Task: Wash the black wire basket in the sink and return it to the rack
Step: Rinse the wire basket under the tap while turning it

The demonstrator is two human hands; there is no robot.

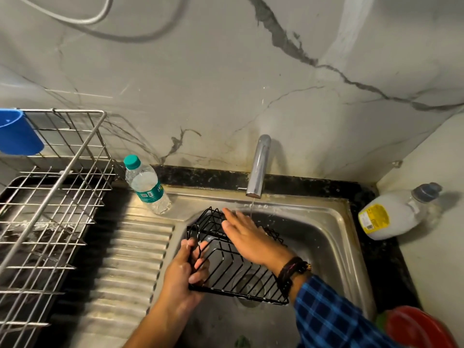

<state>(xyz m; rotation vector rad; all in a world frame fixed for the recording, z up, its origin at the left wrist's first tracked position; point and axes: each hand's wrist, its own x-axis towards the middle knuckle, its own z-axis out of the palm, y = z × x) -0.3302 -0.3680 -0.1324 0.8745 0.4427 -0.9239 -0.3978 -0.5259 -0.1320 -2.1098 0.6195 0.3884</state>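
Observation:
The black wire basket point(233, 270) is held over the steel sink point(334, 237), tilted with its open side towards me. My left hand point(187, 270) grips its left end, fingers curled round the wires. Flat across the basket's far top edge lies my right hand point(247, 233), its fingers straight. A thin stream of water falls from the chrome tap point(258, 167) just behind my right hand. The silver wire rack point(50, 197) stands at the left on the counter.
A plastic water bottle point(147, 189) stands on the sink's back left corner. A white soap bottle point(396, 214) lies at the right on the counter. A blue cup point(17, 133) hangs on the rack. A red bowl point(419, 327) sits at the lower right. The ribbed drainboard point(130, 262) lies between sink and rack.

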